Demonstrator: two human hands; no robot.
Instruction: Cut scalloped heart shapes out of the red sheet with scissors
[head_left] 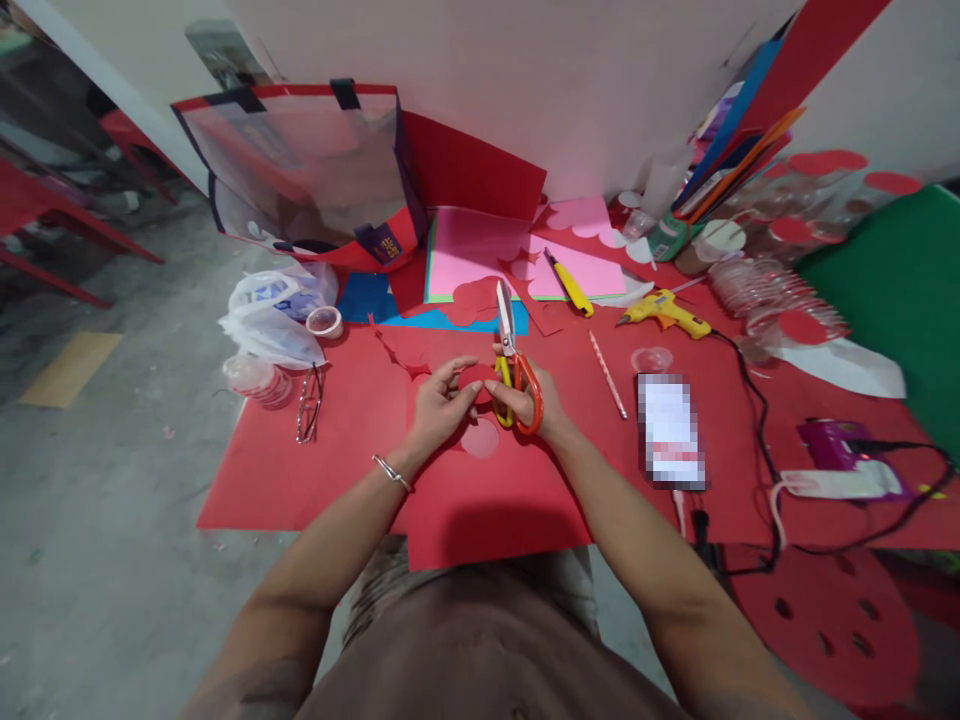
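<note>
Between my two hands is a small red paper piece [478,376], seemingly round, its outline partly covered by fingers. My left hand [441,405] pinches its left side between thumb and fingers. My right hand [551,405] has scissors [508,342] with orange and yellow handles hooked on it, blades pointing away from me. The right thumb also presses the paper's right edge. Just below the hands, a clear round disc [480,437] lies on a red sheet [495,500]. A curly red paper offcut [397,350] rests beyond my left hand.
A yellow cutter [570,284], pencil [607,374] and yellow glue gun [664,313] lie to the right, with a blurred-out phone [671,430] nearer. Glasses [308,405], stacked lids [257,380] and a plastic bag [274,310] are left. Pink sheets [480,245] and a tote bag [300,165] stand behind.
</note>
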